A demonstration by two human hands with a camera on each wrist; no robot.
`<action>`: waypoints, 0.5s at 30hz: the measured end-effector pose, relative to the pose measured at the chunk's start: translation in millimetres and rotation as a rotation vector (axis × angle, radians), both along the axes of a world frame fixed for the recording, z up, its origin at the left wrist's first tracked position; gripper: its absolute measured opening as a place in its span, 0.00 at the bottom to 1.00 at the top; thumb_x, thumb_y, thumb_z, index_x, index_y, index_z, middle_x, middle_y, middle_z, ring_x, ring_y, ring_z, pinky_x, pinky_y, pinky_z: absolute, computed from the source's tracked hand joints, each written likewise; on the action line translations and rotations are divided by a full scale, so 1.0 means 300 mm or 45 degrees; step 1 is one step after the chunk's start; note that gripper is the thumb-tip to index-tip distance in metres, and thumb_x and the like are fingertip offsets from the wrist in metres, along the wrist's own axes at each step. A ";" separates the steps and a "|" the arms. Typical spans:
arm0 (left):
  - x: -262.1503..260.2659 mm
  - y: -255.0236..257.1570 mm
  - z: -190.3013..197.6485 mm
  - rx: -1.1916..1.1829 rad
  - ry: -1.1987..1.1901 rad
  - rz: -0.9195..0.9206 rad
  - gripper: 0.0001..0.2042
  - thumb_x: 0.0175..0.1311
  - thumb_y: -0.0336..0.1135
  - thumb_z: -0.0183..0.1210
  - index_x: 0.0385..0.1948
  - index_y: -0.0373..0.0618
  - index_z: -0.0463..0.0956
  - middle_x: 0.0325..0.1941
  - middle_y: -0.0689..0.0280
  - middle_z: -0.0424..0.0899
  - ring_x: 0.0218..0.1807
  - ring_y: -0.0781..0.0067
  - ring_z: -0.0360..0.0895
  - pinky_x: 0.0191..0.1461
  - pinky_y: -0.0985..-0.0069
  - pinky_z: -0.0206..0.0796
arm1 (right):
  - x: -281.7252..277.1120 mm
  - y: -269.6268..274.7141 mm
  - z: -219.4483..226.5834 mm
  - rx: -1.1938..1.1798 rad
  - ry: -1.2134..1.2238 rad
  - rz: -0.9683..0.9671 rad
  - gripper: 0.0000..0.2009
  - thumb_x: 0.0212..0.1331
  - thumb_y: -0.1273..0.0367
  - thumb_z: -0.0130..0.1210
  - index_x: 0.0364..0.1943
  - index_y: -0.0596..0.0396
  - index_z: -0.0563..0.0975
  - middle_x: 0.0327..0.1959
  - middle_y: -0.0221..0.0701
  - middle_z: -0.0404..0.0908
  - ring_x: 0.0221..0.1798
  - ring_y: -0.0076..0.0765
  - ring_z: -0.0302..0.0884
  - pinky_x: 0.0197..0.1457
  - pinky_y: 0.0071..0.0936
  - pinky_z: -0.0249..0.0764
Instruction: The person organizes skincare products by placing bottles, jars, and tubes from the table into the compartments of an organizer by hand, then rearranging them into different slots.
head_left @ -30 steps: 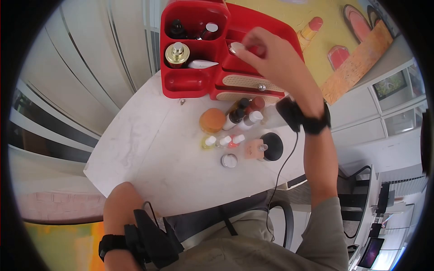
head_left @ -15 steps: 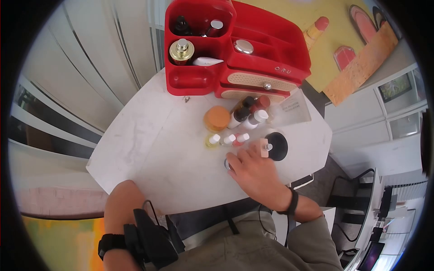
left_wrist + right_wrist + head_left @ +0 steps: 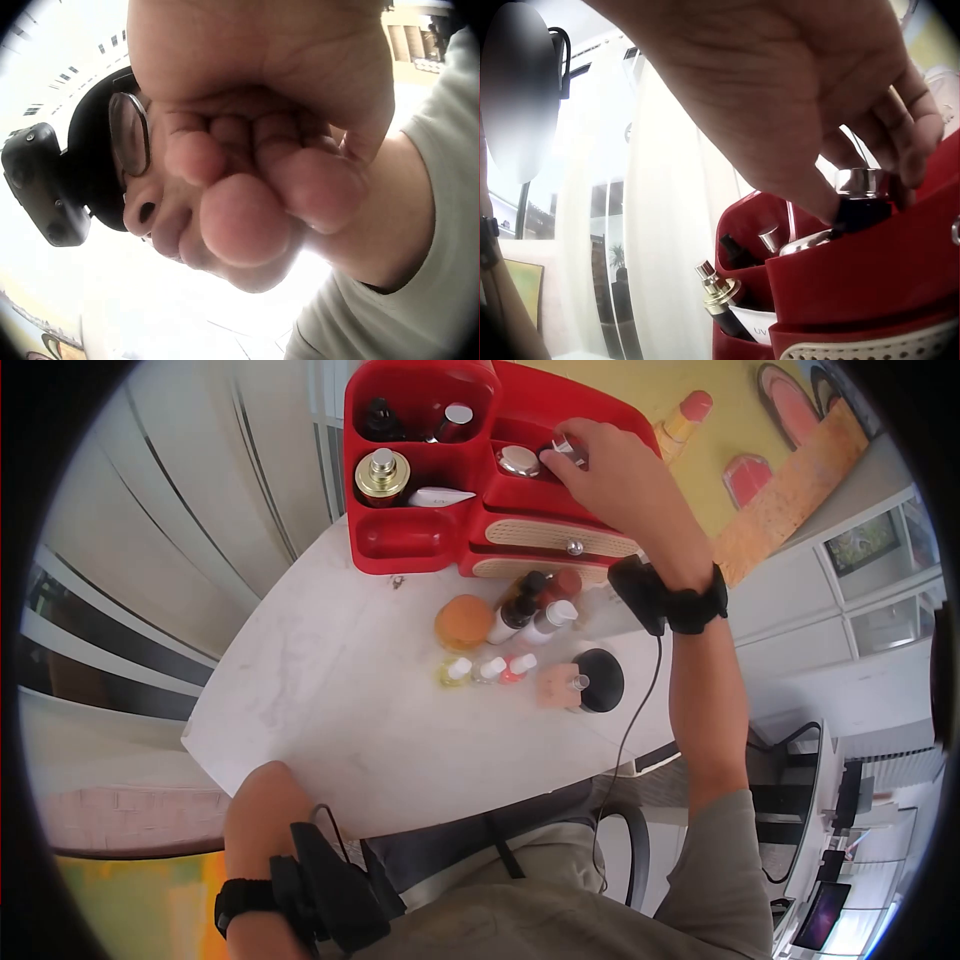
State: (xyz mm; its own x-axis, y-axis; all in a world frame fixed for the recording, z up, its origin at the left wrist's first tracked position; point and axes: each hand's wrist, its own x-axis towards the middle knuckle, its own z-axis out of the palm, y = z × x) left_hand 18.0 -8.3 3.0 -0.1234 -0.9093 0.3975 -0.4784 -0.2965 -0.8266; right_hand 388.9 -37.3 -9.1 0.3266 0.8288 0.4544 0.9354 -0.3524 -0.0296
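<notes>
My right hand (image 3: 625, 475) is over the red organizer (image 3: 357, 510), pinching a small silver-lidded jar (image 3: 566, 451) between thumb and fingers. In the right wrist view, the hand (image 3: 780, 97) grips the dark-bodied jar (image 3: 861, 202), its base partly hidden behind the organizer's red wall (image 3: 855, 277). A round silver compact (image 3: 519, 460) lies just left of the jar in the same tray. My left hand (image 3: 262, 142) has its fingers loosely bent and holds nothing; the head view shows only that forearm, low at the left.
On the white table (image 3: 320, 700) stand an orange-lidded jar (image 3: 464, 622), several bottles, small nail-polish-like bottles, a pink bottle (image 3: 556, 686) and a round black item (image 3: 602, 680). A gold-collared bottle (image 3: 382, 477) and a white tube (image 3: 440, 497) occupy the organizer's left side. A cable hangs from the right wrist.
After placing the compact in the tray, my right hand went down to the table's front, then back up to the organizer with the silver-lidded jar. The left arm stays low.
</notes>
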 end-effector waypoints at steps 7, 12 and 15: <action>0.045 0.040 0.046 0.054 0.002 -0.101 0.18 0.69 0.37 0.61 0.16 0.41 0.73 0.16 0.66 0.79 0.20 0.75 0.80 0.22 0.86 0.70 | 0.006 -0.006 0.008 -0.098 -0.011 0.004 0.15 0.63 0.59 0.63 0.46 0.53 0.85 0.39 0.41 0.88 0.44 0.51 0.87 0.47 0.43 0.82; 0.027 0.016 0.020 -0.023 -0.005 -0.069 0.18 0.68 0.37 0.61 0.16 0.41 0.73 0.16 0.66 0.79 0.20 0.76 0.80 0.22 0.86 0.70 | 0.024 -0.001 -0.019 -0.146 0.070 0.009 0.16 0.64 0.59 0.62 0.51 0.53 0.83 0.41 0.42 0.88 0.45 0.51 0.87 0.49 0.43 0.82; 0.020 0.010 0.010 -0.082 -0.001 -0.042 0.18 0.68 0.37 0.61 0.16 0.41 0.73 0.16 0.66 0.79 0.20 0.76 0.80 0.22 0.86 0.70 | 0.027 -0.013 -0.018 -0.139 0.155 0.027 0.17 0.65 0.60 0.61 0.52 0.53 0.82 0.42 0.42 0.88 0.46 0.51 0.86 0.50 0.43 0.81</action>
